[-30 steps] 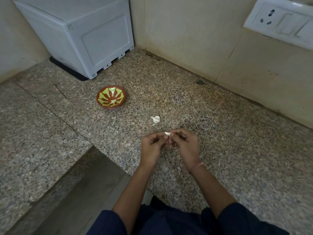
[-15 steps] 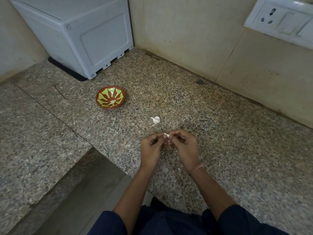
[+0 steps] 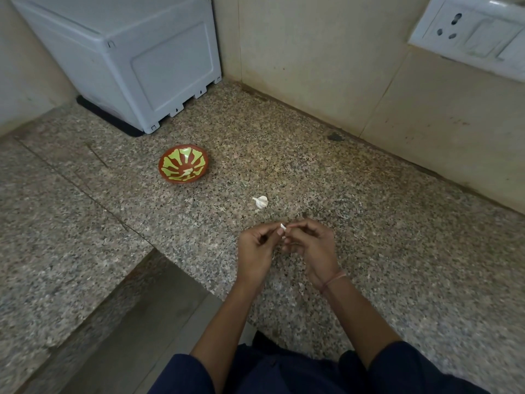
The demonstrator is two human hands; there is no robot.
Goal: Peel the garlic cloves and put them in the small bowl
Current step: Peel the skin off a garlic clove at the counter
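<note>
A speckled grey-brown granite countertop (image 3: 383, 228) fills most of the frame. In the upper left, a pale grey plastic box-shaped unit (image 3: 136, 61) stands on a black mat (image 3: 109, 122) in the corner. Beige wall tiles (image 3: 312, 52) run along the back, with a white socket-and-switch plate (image 3: 471, 35) at upper right. A small dark blotch (image 3: 334, 136) lies on the counter near the wall's foot.

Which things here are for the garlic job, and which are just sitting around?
For the job: garlic clove, pinched by left hand and right hand; loose garlic on the counter; small bowl.
Just lying about: white box; wall socket.
</note>
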